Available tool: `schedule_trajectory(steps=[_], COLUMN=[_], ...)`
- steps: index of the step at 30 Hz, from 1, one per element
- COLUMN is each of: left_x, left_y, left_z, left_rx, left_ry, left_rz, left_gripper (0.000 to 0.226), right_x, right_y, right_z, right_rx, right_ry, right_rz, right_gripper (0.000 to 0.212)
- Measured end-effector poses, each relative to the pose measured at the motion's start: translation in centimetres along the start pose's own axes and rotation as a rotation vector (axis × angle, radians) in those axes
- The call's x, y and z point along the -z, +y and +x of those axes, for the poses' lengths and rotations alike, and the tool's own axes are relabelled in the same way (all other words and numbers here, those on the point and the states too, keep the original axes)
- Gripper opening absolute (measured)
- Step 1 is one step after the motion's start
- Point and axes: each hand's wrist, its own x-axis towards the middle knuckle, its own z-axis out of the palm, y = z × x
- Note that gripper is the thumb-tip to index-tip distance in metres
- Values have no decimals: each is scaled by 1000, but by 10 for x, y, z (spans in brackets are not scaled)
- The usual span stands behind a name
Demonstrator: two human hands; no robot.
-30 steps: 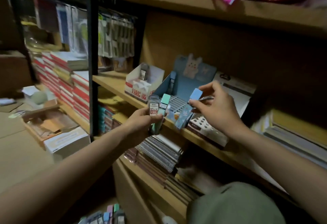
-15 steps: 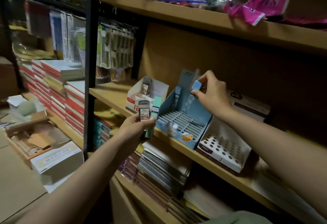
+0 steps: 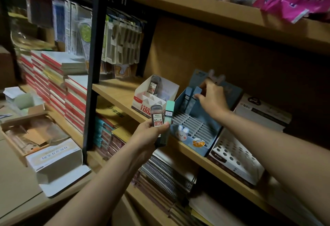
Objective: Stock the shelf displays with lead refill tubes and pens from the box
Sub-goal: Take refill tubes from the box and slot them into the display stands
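At the shelf's blue display (image 3: 196,133), right hand (image 3: 211,99) pinches 1 upright blue tube (image 3: 193,99) over far-left slots; left hand (image 3: 151,133) grips 2 upright tubes (image 3: 161,117) nearer, left.

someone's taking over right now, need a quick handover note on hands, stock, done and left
Left hand: holds a grey tube and a green tube in front of the shelf.
Right hand: pinches a blue tube at the back of the blue display, beside another blue tube standing there.
White display: one grey tube inside.
Done: one blue tube placed, a second going in.
Left: most slots are bare; the two held tubes need placing.
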Motion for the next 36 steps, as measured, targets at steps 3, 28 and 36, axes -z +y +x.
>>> schedule_trajectory(steps=[3,28,36], left_x=[1,-7,-10], left_y=[-1,6,1], left_z=[1,-19,-18], left_rx=[-2,-110,-161], left_ry=[6,-130,-39], left_rz=[9,156,159], left_gripper=[23,26,29], right_x=[-2,11,60], right_y=[1,-31,-3], right_z=[3,-66,-33], right_rx=[-4,14,-40], right_ry=[-27,-371,-25], right_rz=[-9,473,374], right_gripper=[22,38,32])
